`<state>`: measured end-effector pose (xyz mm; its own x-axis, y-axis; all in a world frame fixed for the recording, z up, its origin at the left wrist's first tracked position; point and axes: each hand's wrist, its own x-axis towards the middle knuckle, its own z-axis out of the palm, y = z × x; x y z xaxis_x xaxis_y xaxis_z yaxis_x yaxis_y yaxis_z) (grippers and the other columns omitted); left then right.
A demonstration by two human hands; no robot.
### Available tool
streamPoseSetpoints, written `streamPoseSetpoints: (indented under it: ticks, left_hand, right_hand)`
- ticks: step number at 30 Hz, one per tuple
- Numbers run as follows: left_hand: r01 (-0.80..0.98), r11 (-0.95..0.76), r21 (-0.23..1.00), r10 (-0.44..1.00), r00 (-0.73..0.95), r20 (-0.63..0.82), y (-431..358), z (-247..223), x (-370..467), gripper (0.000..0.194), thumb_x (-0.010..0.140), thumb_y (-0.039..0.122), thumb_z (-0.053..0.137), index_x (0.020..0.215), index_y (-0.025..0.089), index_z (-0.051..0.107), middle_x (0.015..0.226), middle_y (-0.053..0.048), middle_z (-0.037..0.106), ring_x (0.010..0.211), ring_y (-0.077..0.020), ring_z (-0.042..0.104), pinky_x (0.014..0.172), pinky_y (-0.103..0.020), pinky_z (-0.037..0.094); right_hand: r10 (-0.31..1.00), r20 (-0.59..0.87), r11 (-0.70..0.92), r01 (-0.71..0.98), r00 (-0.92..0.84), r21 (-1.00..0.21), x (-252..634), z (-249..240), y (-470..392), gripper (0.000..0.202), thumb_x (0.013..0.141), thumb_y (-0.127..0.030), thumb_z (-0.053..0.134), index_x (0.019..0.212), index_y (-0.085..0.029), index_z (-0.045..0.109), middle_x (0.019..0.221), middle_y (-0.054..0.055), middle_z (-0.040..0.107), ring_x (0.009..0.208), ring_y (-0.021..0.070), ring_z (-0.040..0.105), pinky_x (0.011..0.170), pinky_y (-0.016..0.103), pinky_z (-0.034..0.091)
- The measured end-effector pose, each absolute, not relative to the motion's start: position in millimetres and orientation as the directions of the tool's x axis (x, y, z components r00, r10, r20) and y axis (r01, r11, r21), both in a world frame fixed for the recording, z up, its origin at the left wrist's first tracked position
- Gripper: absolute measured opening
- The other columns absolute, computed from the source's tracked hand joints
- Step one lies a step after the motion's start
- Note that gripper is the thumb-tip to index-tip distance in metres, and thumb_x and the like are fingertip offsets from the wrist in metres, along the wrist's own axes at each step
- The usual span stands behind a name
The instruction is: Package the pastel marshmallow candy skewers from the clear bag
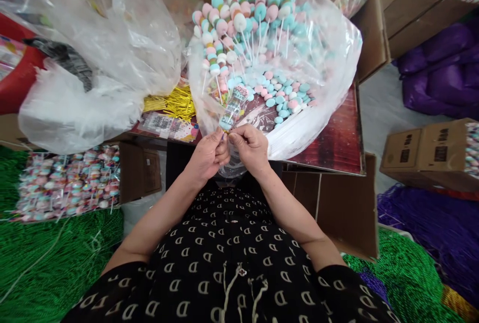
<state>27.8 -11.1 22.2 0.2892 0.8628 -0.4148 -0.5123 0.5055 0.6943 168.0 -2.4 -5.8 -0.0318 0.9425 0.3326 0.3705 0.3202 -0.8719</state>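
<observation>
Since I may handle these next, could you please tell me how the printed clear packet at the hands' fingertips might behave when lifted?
The packet is probably slippery, since its wrapping looks smooth. It may tip if held there, as its bulk extends past the neck where the left hand pinches it.

Wrapped candy (232, 107), held: one. Unwrapped candy sticks (239, 23): over a dozen, overlapping. Loose candies (283, 99): dozens, partly hidden. Yellow ties (174, 104): too many to count. Candy-filled boxes (430, 152): at least three. Tabletop (342, 131): one.
</observation>
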Motion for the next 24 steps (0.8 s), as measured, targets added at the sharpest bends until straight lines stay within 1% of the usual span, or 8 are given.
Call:
streamPoseSetpoints:
  ticks: [6,9,14,18,20,21,23,24]
  left_hand:
    - [-0.417,0.366,0.832,0.929,0.115,-0.351,-9,13,31,0.046,0.091,0.055,0.074,0.072,0.020,0.050,0.045,0.012,0.029,0.034,-0.0039,0.025,0.036,-0.017,0.025]
    - [-0.383,0.345,0.857,0.938,0.125,-0.323,-9,9,32,0.047,0.087,0.059,0.076,0.073,0.022,0.051,0.047,0.012,0.028,0.035,-0.0043,0.024,0.036,-0.019,0.025]
    - [-0.336,0.265,0.904,0.963,0.144,-0.229,-10,3,28,0.050,0.087,0.066,0.073,0.075,0.023,0.049,0.051,0.011,0.030,0.039,-0.0060,0.027,0.038,-0.022,0.029]
    - [-0.122,0.091,0.988,0.983,0.167,-0.070,-9,0,17,0.046,0.090,0.068,0.068,0.089,0.023,0.058,0.054,0.009,0.041,0.044,-0.0083,0.040,0.045,-0.023,0.037]
    - [0.010,-0.045,0.999,0.984,0.175,0.043,-7,-1,11,0.045,0.094,0.066,0.064,0.106,0.022,0.064,0.061,0.006,0.054,0.053,-0.0111,0.052,0.057,-0.025,0.048]
    - [0.046,-0.111,0.993,0.977,0.189,0.101,-5,-2,10,0.046,0.096,0.064,0.062,0.115,0.022,0.066,0.069,0.003,0.063,0.063,-0.0133,0.061,0.068,-0.027,0.054]
    - [0.034,-0.204,0.978,0.953,0.236,0.190,0,-3,8,0.047,0.097,0.059,0.063,0.126,0.022,0.066,0.098,-0.005,0.075,0.095,-0.0194,0.071,0.095,-0.035,0.056]
    - [-0.003,-0.222,0.975,0.943,0.254,0.216,2,-3,8,0.046,0.098,0.056,0.063,0.129,0.023,0.067,0.113,-0.007,0.075,0.110,-0.0221,0.070,0.104,-0.039,0.053]
  right_hand:
    - [0.905,0.416,0.414,0.395,-0.085,-0.820,168,-11,1,0.021,0.101,-0.033,0.061,0.087,-0.022,0.072,0.082,0.003,0.072,0.076,0.0175,0.063,0.075,0.031,0.051]
    - [0.895,0.435,0.435,0.420,-0.102,-0.796,167,-10,2,0.018,0.100,-0.029,0.061,0.089,-0.022,0.073,0.081,0.003,0.072,0.073,0.0159,0.062,0.073,0.029,0.051]
    - [0.910,0.409,0.384,0.501,-0.065,-0.776,162,-1,2,0.015,0.093,-0.022,0.062,0.080,-0.022,0.069,0.073,0.001,0.068,0.067,0.0146,0.059,0.069,0.028,0.049]
    - [0.940,0.339,0.313,0.447,-0.023,-0.838,161,11,0,0.012,0.088,-0.020,0.060,0.076,-0.021,0.063,0.069,-0.002,0.063,0.062,0.0127,0.053,0.065,0.027,0.045]
    - [0.965,0.262,0.250,0.402,-0.026,-0.881,163,19,-2,0.012,0.086,-0.020,0.060,0.073,-0.022,0.059,0.065,-0.004,0.058,0.059,0.0116,0.050,0.062,0.027,0.042]
    - [0.976,0.216,0.214,0.378,-0.039,-0.901,164,23,-3,0.013,0.085,-0.021,0.060,0.073,-0.022,0.058,0.063,-0.005,0.055,0.058,0.0112,0.048,0.060,0.026,0.040]
    - [0.988,0.130,0.151,0.332,-0.084,-0.931,167,29,-4,0.012,0.086,-0.023,0.061,0.074,-0.022,0.057,0.061,-0.006,0.053,0.056,0.0106,0.045,0.057,0.026,0.037]
    - [0.989,0.102,0.132,0.315,-0.110,-0.940,169,31,-5,0.013,0.086,-0.024,0.061,0.074,-0.022,0.057,0.061,-0.006,0.052,0.056,0.0105,0.044,0.057,0.026,0.035]
